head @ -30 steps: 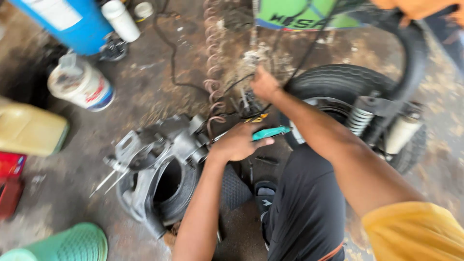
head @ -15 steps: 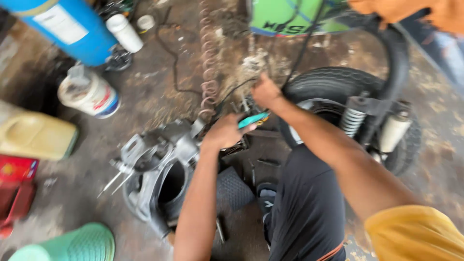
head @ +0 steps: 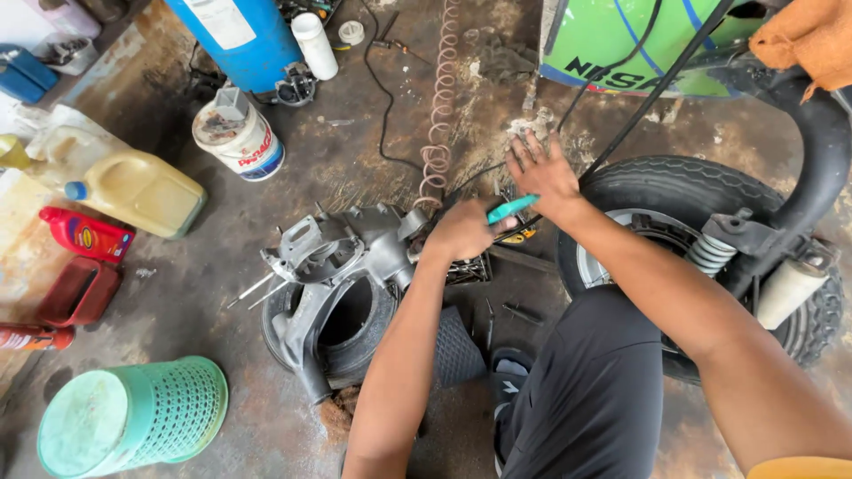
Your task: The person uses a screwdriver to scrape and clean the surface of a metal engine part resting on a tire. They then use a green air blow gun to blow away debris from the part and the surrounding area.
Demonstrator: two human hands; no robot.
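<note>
Screwdriver (head: pixel 510 209), teal-handled, sits gripped in left hand (head: pixel 463 229) fingers; right hand (head: pixel 543 171) fingers splay wide, empty.

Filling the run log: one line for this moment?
left hand: grips teal-handled tool | right hand: open, over floor | engine casing: on tyre

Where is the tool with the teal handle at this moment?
In the head view it is near the middle, held in the left hand; the teal-handled tool points toward the right hand, between the engine casing and the tyre.
</note>
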